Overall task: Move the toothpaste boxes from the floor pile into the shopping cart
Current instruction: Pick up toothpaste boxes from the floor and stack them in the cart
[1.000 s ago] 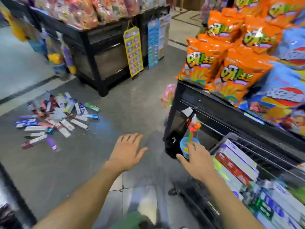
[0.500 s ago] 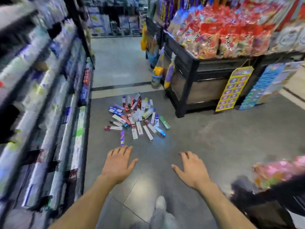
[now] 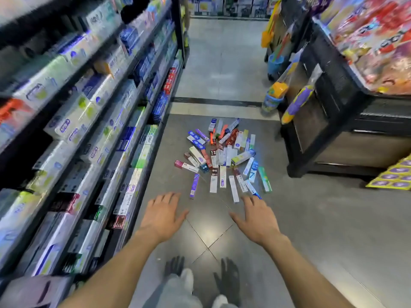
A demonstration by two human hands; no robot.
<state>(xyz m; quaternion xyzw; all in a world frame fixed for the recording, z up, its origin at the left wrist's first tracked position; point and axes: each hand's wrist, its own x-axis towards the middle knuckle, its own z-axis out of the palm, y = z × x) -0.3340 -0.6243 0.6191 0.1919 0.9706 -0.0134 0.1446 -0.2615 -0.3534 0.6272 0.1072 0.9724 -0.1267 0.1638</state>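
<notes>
A second ago the view faced the wire shopping cart on the right; now it has swung to the scattered pile of long, slim, multicoloured cardboard toothpaste boxes (image 3: 222,161) on the grey tiled floor (image 3: 311,218), and the cart is out of sight. The left hand (image 3: 163,215) and right hand (image 3: 255,220) reach forward, fingers spread, empty, just short of the nearest boxes. I judge another pickup is about to begin.
</notes>
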